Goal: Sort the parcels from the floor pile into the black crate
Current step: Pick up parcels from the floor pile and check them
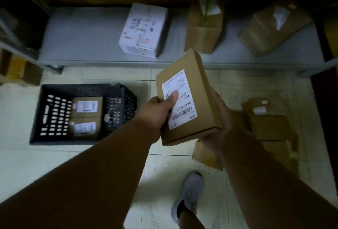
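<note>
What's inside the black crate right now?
Two brown labelled parcels lie side by side in the black crate; whatever is beneath them is hidden.

Place: parcel storeroom or small sorting room, dim light. Evidence: low grey shelf along back wall carrying white carton with printed labels and two brown taped cartons, one tilted. Pale tiled floor under my feet. Black perforated crate on floor, two labelled brown parcels inside. Loose pile of cardboard parcels on floor to my right. Flat brown parcel with barcode shipping label held in my hands. More cardboard on side racking, left edge.
</note>
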Tool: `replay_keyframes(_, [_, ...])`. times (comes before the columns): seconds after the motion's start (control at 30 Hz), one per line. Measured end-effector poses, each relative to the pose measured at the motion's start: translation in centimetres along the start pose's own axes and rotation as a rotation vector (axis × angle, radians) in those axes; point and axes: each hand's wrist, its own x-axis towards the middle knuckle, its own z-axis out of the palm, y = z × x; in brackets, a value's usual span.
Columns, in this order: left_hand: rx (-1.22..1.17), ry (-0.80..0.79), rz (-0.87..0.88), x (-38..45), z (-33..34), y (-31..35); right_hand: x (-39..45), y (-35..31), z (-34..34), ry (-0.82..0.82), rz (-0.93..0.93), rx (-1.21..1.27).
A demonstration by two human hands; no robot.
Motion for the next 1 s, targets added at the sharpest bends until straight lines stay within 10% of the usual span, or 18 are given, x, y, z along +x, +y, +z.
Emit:
replay_keyframes(0.37, [0.329, 0.466, 0.285, -1.8, -21.9, 0.0, 6.5, 14.5, 18.3, 0.369, -0.045, -1.118])
replay_keyframes(0.83, [-0.196, 0.753, 0.126, -0.5, -41.7, 1.2, 13.9, 25.8, 33.4, 0.160, -0.084, -1.506])
replay_keyframes(1.0, [-0.503, 0.828, 0.012, 3.9, -44.4, -0.8, 17.9, 29.9, 31.9, 0.231, 0.192, -1.164])
